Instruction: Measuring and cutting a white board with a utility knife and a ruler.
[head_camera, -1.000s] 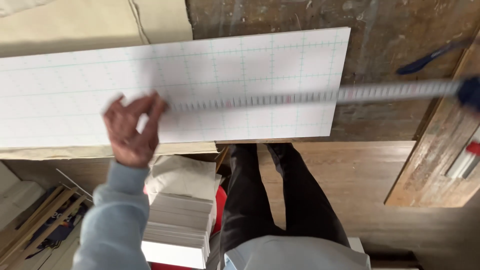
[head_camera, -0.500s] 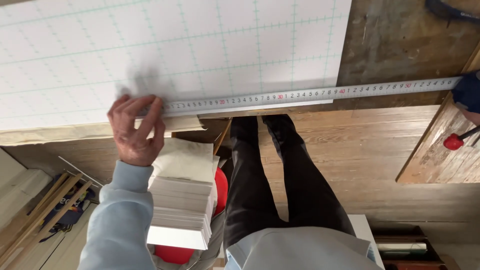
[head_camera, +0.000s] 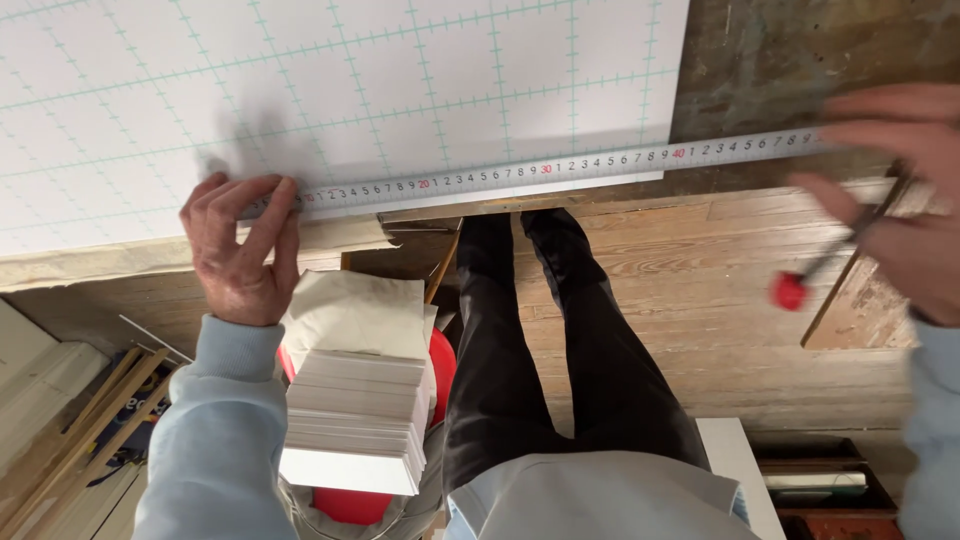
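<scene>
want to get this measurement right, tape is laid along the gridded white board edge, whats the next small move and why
Probably bring the red-ended pencil in the right hand to the long metal measuring tape and mark the white gridded board. The left hand pins the tape's start near the board's lower edge, the tape lies flat past the board's right end, and the pencil tip is off the board.

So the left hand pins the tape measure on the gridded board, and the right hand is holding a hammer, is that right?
Not quite. In the head view the right hand holds a thin tool with a red end, not a hammer. The left hand does pin the tape measure on the gridded board.
</scene>
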